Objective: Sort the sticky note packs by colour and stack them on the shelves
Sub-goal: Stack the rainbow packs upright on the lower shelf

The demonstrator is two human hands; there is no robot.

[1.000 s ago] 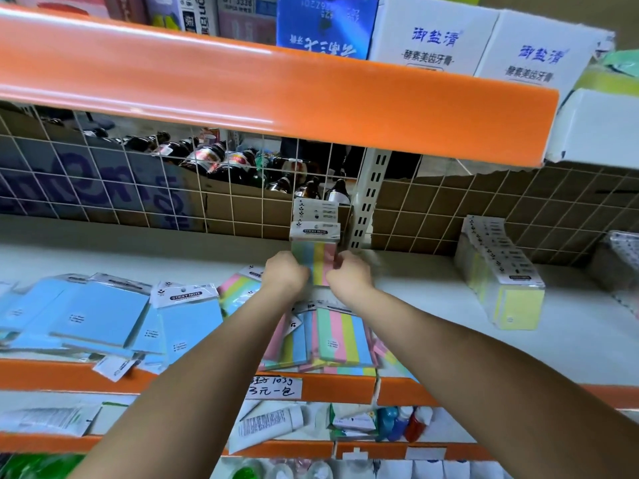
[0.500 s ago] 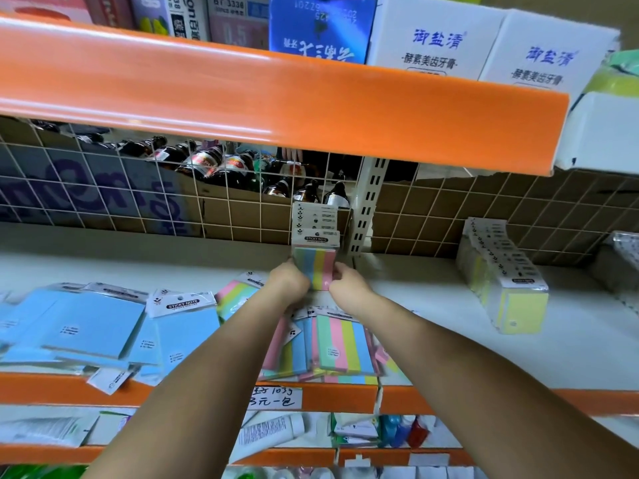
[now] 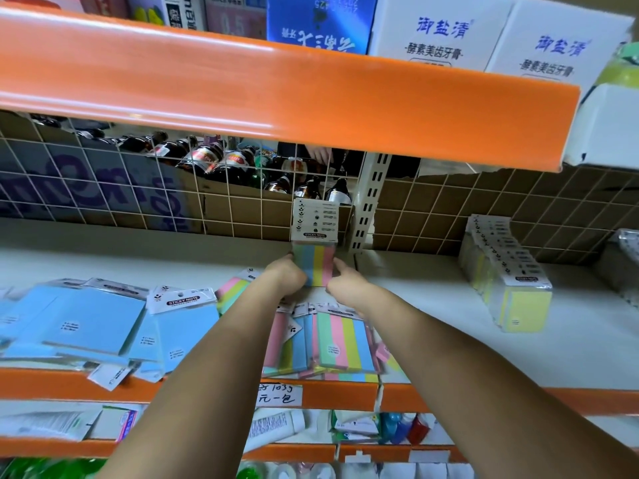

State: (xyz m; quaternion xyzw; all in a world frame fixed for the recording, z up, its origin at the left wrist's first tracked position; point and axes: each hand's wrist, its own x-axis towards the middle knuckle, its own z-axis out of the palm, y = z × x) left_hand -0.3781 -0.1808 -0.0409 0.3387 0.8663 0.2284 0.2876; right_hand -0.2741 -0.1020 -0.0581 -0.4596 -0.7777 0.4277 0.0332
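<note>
- The striped pack stack (image 3: 315,247) stands upright near the back of the middle shelf (image 3: 432,305), just in front of the wire grid (image 3: 242,209) and just left of the slotted upright post (image 3: 368,202).
- The left hand (image 3: 285,276) is curled against the stack's left edge and the right hand (image 3: 342,280) against its right edge, so the fingers of both grasp the stack from the sides, low down; the fingertips themselves are hidden behind the packs.
- Nearer the shelf's front edge than the stack, more striped packs (image 3: 342,337) lie loose and overlapping. Left of them is a heap of blue packs (image 3: 103,326). Well right of the stack, a row of yellow packs (image 3: 508,278) stands on edge.
- Judged from the wrap's gloss, each pack is light, fairly stiff as a paper block, and slippery in its sleeve; several held together could slide apart or fan out.
- The card headers at the top look thin and bendable, so the better hold is on the note block's side edges, squeezed evenly from both sides, with the bottom set flat on the shelf before letting go.
</note>
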